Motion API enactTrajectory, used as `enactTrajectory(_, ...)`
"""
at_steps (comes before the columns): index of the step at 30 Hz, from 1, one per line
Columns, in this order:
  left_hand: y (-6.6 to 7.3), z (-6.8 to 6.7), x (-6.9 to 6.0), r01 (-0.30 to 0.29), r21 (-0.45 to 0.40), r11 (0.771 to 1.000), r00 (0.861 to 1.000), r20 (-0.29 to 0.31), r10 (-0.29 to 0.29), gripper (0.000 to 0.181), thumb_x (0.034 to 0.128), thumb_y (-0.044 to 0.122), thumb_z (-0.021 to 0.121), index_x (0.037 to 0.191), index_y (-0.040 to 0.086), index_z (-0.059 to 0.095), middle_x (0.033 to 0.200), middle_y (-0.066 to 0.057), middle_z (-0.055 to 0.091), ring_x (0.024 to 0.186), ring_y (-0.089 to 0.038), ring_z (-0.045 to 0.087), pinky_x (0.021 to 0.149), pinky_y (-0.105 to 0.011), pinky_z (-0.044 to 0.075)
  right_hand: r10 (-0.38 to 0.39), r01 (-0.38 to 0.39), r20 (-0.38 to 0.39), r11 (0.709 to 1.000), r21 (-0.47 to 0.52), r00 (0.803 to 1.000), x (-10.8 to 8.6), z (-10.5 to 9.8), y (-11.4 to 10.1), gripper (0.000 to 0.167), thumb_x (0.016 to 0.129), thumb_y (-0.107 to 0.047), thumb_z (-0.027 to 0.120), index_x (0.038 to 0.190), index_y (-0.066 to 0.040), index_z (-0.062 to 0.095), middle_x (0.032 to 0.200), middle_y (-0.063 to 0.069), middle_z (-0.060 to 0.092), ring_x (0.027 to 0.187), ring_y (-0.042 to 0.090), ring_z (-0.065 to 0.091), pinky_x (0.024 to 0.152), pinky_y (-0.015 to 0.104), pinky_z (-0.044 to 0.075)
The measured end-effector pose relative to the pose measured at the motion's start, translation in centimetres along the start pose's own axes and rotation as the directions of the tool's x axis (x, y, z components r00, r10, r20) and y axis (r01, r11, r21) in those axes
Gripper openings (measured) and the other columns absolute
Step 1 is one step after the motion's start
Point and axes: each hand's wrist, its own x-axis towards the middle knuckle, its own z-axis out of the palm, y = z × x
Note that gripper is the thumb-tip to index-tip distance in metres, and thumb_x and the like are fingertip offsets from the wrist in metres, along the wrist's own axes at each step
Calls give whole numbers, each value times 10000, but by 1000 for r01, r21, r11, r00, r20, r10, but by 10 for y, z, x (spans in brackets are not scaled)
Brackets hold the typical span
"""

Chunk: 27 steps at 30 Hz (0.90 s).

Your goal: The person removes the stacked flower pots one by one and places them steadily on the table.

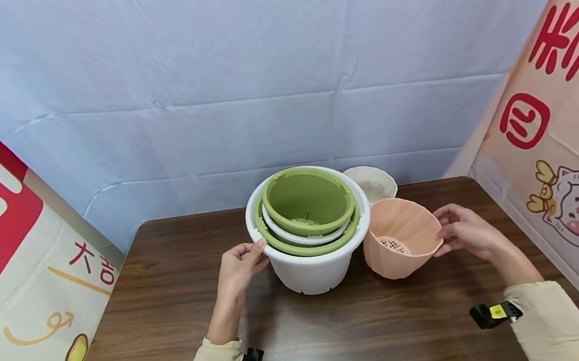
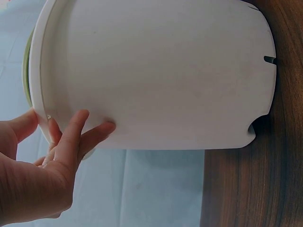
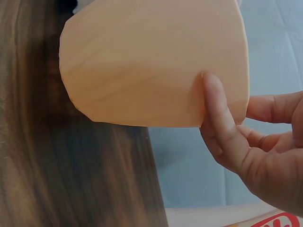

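A large white flowerpot point(image 1: 311, 274) stands on the table with other pots nested inside. Within it sit a green pot point(image 1: 313, 251), a white pot point(image 1: 308, 239) and, innermost, a smaller green pot point(image 1: 306, 193). My left hand point(image 1: 239, 269) pinches the large white pot's rim at its left side; in the left wrist view the thumb is at the rim and fingers lie against the outer wall. To the right is a peach faceted pot point(image 1: 403, 222) with a perforated bottom. My right hand point(image 1: 464, 230) pinches its right rim, fingers on the outer wall point(image 3: 156, 71).
Behind the peach pot stands a cream-white pot point(image 1: 371, 179), partly hidden by the pots in front. The dark wooden table point(image 1: 186, 306) ends at a pale blue cloth point(image 1: 200, 125). Printed banners point(image 1: 556, 178) hang at both sides.
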Motion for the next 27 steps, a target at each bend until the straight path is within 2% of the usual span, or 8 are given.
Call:
enactTrajectory(19,1,0,-1,-14,-23,1000,1000,7,14,251,871,110,629,911,-130,564,739,-71,638,741,-142,633,741,-309,552,0,-3,38,998,56,999,6,12,15,436,802,152,396,1179,182,179,976,268,392,689,274,588,610,450,564)
enactTrajectory(27,1,0,0,-5,-15,1000,1000,3,6,252,869,115,632,910,-126,571,735,-67,635,739,-139,630,741,-306,551,55,-57,38,996,67,998,7,14,14,408,829,137,392,1181,169,188,997,265,377,702,299,597,632,460,561)
